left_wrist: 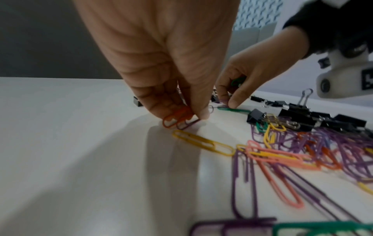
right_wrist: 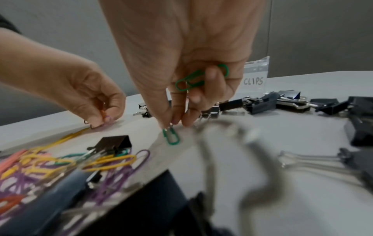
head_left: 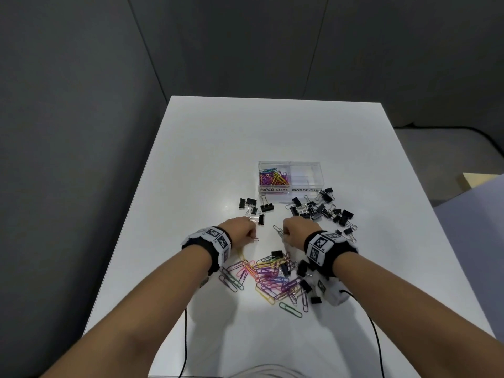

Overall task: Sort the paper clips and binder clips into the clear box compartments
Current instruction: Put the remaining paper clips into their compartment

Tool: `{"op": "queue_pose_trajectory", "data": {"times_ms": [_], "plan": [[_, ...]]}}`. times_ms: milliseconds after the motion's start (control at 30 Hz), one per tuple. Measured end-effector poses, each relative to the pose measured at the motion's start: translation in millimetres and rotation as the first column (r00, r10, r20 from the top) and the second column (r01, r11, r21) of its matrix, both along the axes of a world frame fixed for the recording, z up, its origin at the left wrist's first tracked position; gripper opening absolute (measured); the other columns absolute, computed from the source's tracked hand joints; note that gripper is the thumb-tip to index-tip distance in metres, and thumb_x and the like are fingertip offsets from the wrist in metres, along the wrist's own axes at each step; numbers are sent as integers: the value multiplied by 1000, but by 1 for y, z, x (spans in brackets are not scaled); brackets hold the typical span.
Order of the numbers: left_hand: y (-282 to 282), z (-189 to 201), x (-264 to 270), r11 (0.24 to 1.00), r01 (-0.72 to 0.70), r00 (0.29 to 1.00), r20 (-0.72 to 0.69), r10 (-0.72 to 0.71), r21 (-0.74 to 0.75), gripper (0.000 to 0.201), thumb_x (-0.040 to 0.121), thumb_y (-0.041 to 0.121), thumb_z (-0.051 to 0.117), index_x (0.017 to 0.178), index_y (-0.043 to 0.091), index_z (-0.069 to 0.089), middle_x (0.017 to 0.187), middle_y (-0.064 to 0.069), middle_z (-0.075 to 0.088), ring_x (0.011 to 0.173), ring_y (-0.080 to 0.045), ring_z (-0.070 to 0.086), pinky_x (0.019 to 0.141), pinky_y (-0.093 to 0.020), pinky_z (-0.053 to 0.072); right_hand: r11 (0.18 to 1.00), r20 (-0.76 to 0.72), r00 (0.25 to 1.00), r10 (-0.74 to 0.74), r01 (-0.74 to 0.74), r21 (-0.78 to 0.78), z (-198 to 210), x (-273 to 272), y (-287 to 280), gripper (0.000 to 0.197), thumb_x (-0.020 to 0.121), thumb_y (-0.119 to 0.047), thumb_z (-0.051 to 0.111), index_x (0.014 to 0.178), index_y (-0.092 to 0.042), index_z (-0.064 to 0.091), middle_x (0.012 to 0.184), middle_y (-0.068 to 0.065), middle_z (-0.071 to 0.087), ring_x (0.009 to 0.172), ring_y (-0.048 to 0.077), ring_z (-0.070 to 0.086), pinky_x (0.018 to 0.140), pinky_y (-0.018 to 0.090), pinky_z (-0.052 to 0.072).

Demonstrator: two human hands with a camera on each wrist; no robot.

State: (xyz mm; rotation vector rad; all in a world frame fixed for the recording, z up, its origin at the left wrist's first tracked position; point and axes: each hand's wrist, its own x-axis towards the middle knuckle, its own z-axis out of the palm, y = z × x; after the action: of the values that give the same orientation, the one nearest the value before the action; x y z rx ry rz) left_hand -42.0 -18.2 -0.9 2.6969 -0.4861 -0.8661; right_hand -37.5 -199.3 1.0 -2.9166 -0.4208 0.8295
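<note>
White table (head_left: 207,165); grey wall panels (head_left: 81,64); black cables (head_left: 185,345).

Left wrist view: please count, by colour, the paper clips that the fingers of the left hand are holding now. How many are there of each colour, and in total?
Orange paper clip: 1
Dark purple paper clip: 1
Total: 2, both pinched by the fingers of the left hand, low over the table.

The clear box (head_left: 290,178) stands behind the binder clips (head_left: 321,208); the paper clips (head_left: 270,276) lie nearest, between both hands.
</note>
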Motion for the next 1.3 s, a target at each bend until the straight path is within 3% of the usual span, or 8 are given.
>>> {"op": "queue_pose_trajectory", "data": {"times_ms": [100,200,367,433,667,800,1067,1300], "plan": [[14,5,-3,999,-41,999,31,42,-25,9,94,18,50,99,17,57,108,-9,61,97,-22,54,85,-29,41,992,38,998,-55,51,119,3,4,-9,22,95,-18,45,107,-5,57,110,14,64,100,29,60,82,34,48],[28,8,-8,998,-61,998,23,61,-18,28,97,16,44,121,12,57,122,-11,55,112,-27,55,94,-30,41,987,25,997,-74,69,147,6,3,-20,22,96,-15,46,114,-7,54,110,12,65,98,27,61,82,34,48],[38,13,-19,994,-111,994,-18,111,-9,31,94,5,37,120,4,54,125,-15,56,114,-30,53,94,-29,39,996,-79,995,-67,71,53,7,-7,-31,30,96,-17,42,125,-11,43,90,6,60,69,21,49,52,26,36],[40,15,-23,994,-111,993,-44,112,14,30,95,6,36,121,5,50,123,-15,57,113,-30,53,94,-31,39,995,-82,992,-91,94,30,5,-8,-33,26,96,-15,41,120,-10,46,101,10,62,76,22,51,58,27,38],[41,17,-30,984,113,993,-33,-109,136,44,91,25,49,133,19,37,127,-7,51,112,-26,54,88,-31,42,984,-75,981,-178,177,-9,0,-9,-29,16,94,-32,40,91,-16,39,66,-5,41,74,22,49,62,30,36],[33,9,-27,956,213,977,-20,-213,204,45,91,22,52,134,22,39,130,-6,44,115,-25,50,82,-32,41,987,-32,987,-161,161,10,-3,-9,-18,31,89,-45,51,96,-15,45,89,2,58,82,23,56,70,32,41],[22,-1,-22,929,301,945,64,-321,216,29,98,28,44,118,8,50,126,-12,46,115,-29,46,82,-36,42,982,-110,978,-176,181,45,-6,-8,-1,21,95,-25,47,108,-9,53,114,10,61,104,27,57,83,33,44],[18,-8,-26,977,187,982,22,-190,105,24,100,15,34,119,7,47,123,-12,53,113,-28,51,90,-34,40,978,-171,968,-185,198,62,-9,-10,-2,12,97,-20,39,92,-10,37,74,1,42,72,21,44,69,30,36]]}}
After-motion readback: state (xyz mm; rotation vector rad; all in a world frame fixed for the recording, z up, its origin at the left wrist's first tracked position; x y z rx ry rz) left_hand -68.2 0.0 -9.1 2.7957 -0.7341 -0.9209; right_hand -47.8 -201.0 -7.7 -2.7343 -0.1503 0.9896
